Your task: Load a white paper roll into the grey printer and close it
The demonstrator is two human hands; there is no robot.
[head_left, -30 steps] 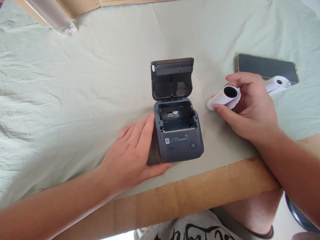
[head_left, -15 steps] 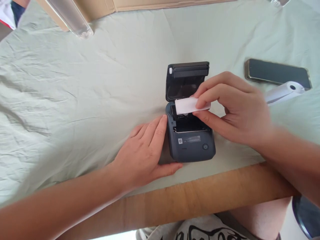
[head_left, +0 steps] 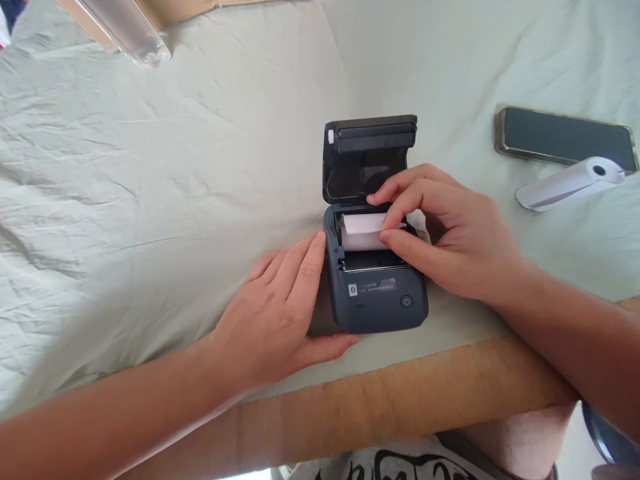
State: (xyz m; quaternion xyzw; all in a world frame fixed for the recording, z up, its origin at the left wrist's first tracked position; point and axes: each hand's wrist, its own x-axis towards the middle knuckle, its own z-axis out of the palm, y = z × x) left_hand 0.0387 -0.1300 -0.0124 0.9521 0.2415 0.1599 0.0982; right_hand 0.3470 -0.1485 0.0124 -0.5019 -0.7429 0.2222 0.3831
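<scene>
A dark blue portable label printer (head_left: 375, 313) lies on the cloth with its black lid (head_left: 367, 160) raised. Inside its bay sits a white paper roll (head_left: 363, 240), its loose flap facing up. My right hand (head_left: 440, 233) pinches the right part of that paper between thumb and fingers; one fingertip reaches close to the lid's hinge. Along the printer's left side rests my left hand (head_left: 280, 307), fingers stretched out, index fingertip against the casing and thumb at the front corner.
On the right, a second white paper roll (head_left: 565, 187) lies by a dark smartphone (head_left: 570, 137). A clear plastic piece (head_left: 135, 33) and cardboard (head_left: 185, 10) are at the upper left. The table's wooden edge (head_left: 400, 380) runs along the front under the pale green cloth (head_left: 150, 167).
My right hand has lowered the paper roll from above the printer into its bay. My left hand stays against the printer's side. The whole view has shifted slightly.
</scene>
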